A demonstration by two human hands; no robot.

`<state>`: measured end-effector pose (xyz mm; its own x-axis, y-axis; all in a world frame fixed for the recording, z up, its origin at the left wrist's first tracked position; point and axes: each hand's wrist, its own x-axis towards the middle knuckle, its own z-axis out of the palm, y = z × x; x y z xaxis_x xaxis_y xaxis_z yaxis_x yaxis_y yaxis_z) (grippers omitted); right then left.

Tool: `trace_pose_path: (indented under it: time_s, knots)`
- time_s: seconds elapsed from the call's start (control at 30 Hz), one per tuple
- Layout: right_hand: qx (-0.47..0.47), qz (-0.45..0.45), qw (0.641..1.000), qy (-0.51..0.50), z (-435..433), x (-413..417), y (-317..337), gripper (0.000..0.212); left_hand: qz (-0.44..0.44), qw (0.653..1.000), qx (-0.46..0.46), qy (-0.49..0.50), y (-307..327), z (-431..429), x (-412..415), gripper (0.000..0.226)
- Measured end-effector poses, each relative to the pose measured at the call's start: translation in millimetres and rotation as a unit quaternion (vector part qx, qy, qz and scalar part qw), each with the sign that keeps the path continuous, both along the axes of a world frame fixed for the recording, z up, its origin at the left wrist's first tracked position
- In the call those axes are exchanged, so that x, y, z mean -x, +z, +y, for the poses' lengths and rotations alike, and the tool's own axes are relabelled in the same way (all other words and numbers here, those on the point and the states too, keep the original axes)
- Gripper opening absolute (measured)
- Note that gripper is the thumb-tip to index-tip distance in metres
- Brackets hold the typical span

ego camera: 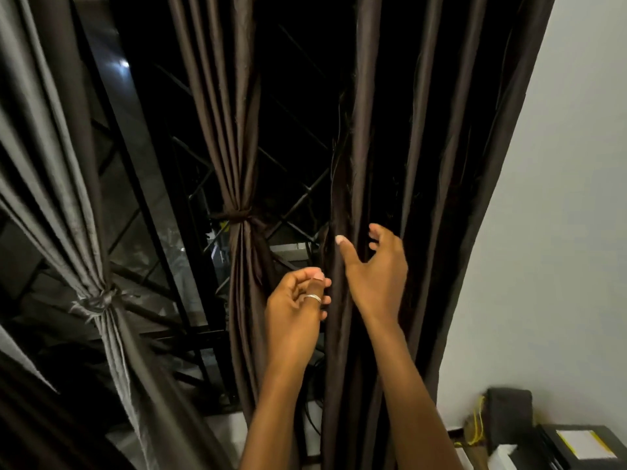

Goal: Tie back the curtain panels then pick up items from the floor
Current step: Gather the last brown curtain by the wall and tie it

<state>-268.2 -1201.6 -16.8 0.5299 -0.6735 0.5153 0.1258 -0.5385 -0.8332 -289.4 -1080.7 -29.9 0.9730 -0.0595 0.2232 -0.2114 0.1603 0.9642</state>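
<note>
Against the loose curtain panel [368,130], right hand [376,269] spreads, left hand [295,303] curls.

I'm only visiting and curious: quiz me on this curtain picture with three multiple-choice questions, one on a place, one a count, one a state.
1. Where does the untied curtain panel hang?
A) far left
B) middle
C) far right, beside the white wall

2. How many panels are already tied?
A) none
B) two
C) three

3. How is the right hand?
A) fingers spread open at the curtain
B) clenched in a fist
C) holding a box

Answers:
1. C, its folds hang loose by the wall.
2. B, the left panel and middle panel each show a knot.
3. A, its fingers are spread at the untied folds.
</note>
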Motion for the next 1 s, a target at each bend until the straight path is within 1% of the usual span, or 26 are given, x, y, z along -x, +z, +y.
trace_pose_path:
  time_s: [0.03, 0.07, 0.13, 0.17, 0.23, 0.27, 0.37, 0.47, 0.53, 0.6, 0.7, 0.8, 0.83, 0.87, 0.9, 0.93, 0.97, 1.0]
  knots:
    - [0.023, 0.009, 1.000, 0.009, -5.0, -6.2, 2.0, 0.055, 0.000, 1.000, -0.005, 0.008, -0.8, -7.2, 2.5, 0.011]
    - [0.049, 0.009, 0.999, 0.015, -9.4, -10.7, 1.6, 0.047, -0.001, 1.000, -0.012, 0.018, -2.2, -13.2, 4.8, 0.011]
    - [0.087, -0.014, 0.996, 0.031, -13.3, -14.5, -2.6, 0.024, -0.003, 0.999, -0.019, 0.042, -3.2, -20.4, 6.5, 0.011]
    - [0.095, -0.029, 0.994, 0.042, -13.2, -12.7, -6.3, 0.015, -0.006, 0.998, -0.019, 0.054, -2.5, -23.4, 7.2, 0.011]
    - [0.099, -0.055, 0.991, 0.067, -7.1, -7.3, -12.4, 0.007, -0.019, 0.996, -0.018, 0.086, 1.2, -25.2, 6.1, 0.012]
    - [0.096, -0.064, 0.990, 0.084, -1.9, -4.4, -14.0, 0.008, -0.028, 0.994, -0.021, 0.103, 4.1, -25.1, 4.7, 0.017]
    - [0.086, -0.068, 0.984, 0.137, 11.5, 6.2, -18.6, 0.019, -0.055, 0.987, -0.036, 0.147, 10.4, -30.5, 2.1, 0.033]
    - [0.045, -0.057, 0.983, 0.169, 18.4, 10.8, -19.6, 0.015, -0.094, 0.969, -0.116, 0.199, 19.3, -35.7, -3.1, 0.043]
    - [0.066, -0.048, 0.985, 0.154, 20.0, 10.7, -18.6, 0.011, -0.106, 0.951, -0.181, 0.227, 26.2, -40.1, -6.4, 0.049]
    - [0.061, -0.044, 0.985, 0.158, 19.9, 8.1, -18.1, 0.013, -0.106, 0.932, -0.221, 0.266, 32.9, -43.4, -9.7, 0.047]
    - [-0.024, -0.055, 0.977, 0.204, 17.6, 4.9, -17.8, 0.025, -0.097, 0.920, -0.238, 0.296, 39.5, -47.3, -14.4, 0.034]
    - [-0.024, -0.041, 0.979, 0.199, 12.5, 1.6, -20.6, 0.022, -0.097, 0.912, -0.267, 0.297, 42.3, -48.9, -16.9, 0.022]
    - [-0.033, -0.047, 0.977, 0.205, 12.5, 3.2, -18.1, 0.025, -0.101, 0.906, -0.281, 0.298, 43.0, -48.2, -17.6, 0.020]
    - [-0.028, -0.043, 0.977, 0.209, 10.5, 4.4, -15.8, 0.028, -0.104, 0.901, -0.294, 0.300, 44.0, -46.8, -18.7, 0.019]
    - [0.000, -0.041, 0.974, 0.223, 8.3, 6.6, -12.2, 0.026, -0.105, 0.898, -0.303, 0.302, 45.1, -45.0, -20.1, 0.019]
    - [0.042, -0.030, 0.973, 0.224, 5.5, 10.1, -8.6, 0.019, -0.106, 0.895, -0.310, 0.302, 45.9, -42.5, -21.8, 0.021]
    - [0.074, -0.028, 0.973, 0.218, 0.4, 13.0, -8.3, 0.014, -0.107, 0.894, -0.314, 0.301, 46.2, -39.7, -23.4, 0.021]
    - [0.097, -0.039, 0.978, 0.179, -6.4, 18.0, -6.5, 0.016, -0.109, 0.894, -0.315, 0.298, 46.1, -36.1, -24.4, 0.022]
